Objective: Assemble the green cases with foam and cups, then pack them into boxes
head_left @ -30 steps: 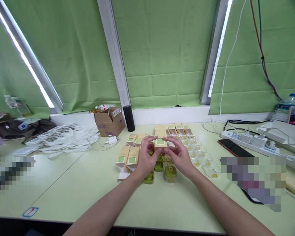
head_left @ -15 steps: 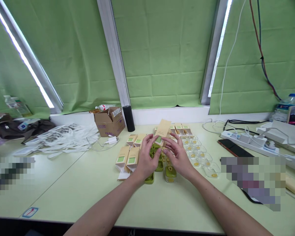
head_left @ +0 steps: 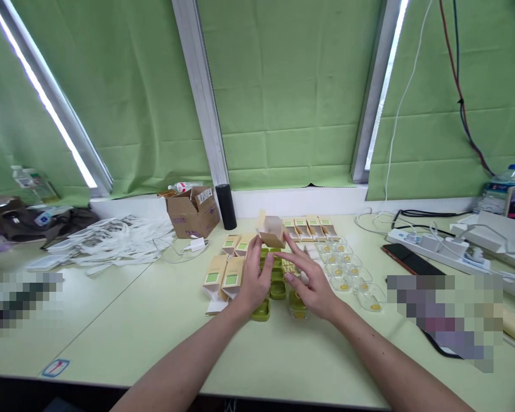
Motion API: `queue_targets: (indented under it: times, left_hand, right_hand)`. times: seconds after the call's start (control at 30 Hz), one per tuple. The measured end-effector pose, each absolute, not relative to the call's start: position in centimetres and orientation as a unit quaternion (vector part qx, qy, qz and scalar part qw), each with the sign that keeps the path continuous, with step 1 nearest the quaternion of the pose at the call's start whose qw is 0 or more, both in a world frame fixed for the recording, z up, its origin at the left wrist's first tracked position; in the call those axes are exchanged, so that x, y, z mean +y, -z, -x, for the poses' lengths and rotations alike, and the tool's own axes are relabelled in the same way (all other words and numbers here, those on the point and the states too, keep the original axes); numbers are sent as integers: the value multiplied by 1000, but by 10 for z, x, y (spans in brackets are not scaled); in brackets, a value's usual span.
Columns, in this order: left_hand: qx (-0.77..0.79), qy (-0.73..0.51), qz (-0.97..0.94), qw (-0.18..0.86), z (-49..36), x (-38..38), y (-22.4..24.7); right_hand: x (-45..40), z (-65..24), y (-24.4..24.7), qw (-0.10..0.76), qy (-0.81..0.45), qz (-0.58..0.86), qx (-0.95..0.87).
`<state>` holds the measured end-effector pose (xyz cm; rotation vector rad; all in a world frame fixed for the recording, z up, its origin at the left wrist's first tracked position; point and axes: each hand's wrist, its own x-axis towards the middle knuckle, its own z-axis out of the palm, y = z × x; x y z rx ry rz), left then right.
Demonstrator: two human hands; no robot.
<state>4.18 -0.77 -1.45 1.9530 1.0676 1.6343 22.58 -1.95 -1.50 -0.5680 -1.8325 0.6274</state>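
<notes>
A small kraft cardboard box (head_left: pixel 272 236) is raised between my hands, its flaps standing up and the pale inside facing me. My left hand (head_left: pixel 257 277) grips its left side. The fingertips of my right hand (head_left: pixel 313 283) press against its right edge, thumb bent below. Under the hands are several green lids (head_left: pixel 277 290), partly covered by my fingers. A clear container with a green lid (head_left: pixel 299 306) stands just below my right hand. More kraft boxes (head_left: pixel 233 274) with green label windows stand left of my left hand.
Clear containers (head_left: pixel 371 297) with yellow spots sit in rows at the right, before a row of kraft boxes (head_left: pixel 313 226). A brown carton (head_left: pixel 193 213), a black cylinder (head_left: pixel 226 207) and white straps (head_left: pixel 115 243) lie farther left. A phone (head_left: pixel 412 258) and power strip (head_left: pixel 438 246) are at right.
The kraft box has been turned: its printed side faced me before, and now its flaps and inside show. My right hand's fingers have straightened and shifted slightly.
</notes>
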Motion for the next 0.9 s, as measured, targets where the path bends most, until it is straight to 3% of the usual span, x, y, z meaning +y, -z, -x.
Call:
queue_targets:
  times: [0.23, 0.37, 0.5, 0.73, 0.9]
  left_hand:
    - [387, -639, -612, 258, -42, 0, 19]
    - [383, -658, -586, 277, -40, 3, 15]
    - [388, -660, -585, 270, -37, 5, 13]
    - [415, -645, -596, 239, -35, 6, 12]
    - [409, -630, -616, 239, -32, 4, 9]
  right_hand:
    - [-18, -224, 15, 553, -245, 213, -767]
    - [-11, -230, 9, 561, -228, 279, -745]
    - [-5, -247, -11, 436, -161, 398, -791]
    - [-22, -264, -22, 228, -71, 358, -903]
    - [-37, -262, -13, 157, -75, 366, -914]
